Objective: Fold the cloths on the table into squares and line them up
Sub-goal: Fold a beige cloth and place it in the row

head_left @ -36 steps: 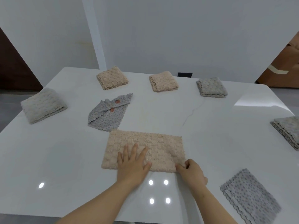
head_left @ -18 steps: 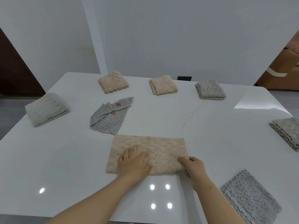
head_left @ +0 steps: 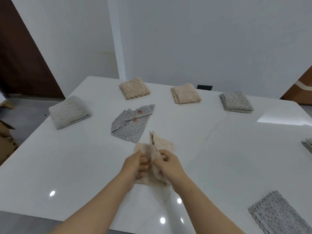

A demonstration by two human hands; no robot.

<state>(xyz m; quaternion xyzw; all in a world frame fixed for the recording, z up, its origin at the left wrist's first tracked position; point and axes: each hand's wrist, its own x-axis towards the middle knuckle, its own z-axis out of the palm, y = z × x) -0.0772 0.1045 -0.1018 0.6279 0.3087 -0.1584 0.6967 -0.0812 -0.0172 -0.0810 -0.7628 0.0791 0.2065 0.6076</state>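
A beige waffle cloth lies near the front of the white table, its right half lifted upright over the left half. My right hand pinches the raised half's near edge. My left hand rests on the lower half, fingers curled against the cloth. Folded squares sit along the far edge: two beige cloths and a grey cloth. A loosely folded grey dotted cloth lies just beyond my hands.
A thick pale folded cloth sits at the left edge. A grey dotted cloth lies at the front right and another grey cloth at the right edge. A wall stands behind the table.
The beige cloth lay flat as a wide rectangle; my right hand has lifted its right end and swung it leftward over the middle. My left hand has slid back toward the near edge.
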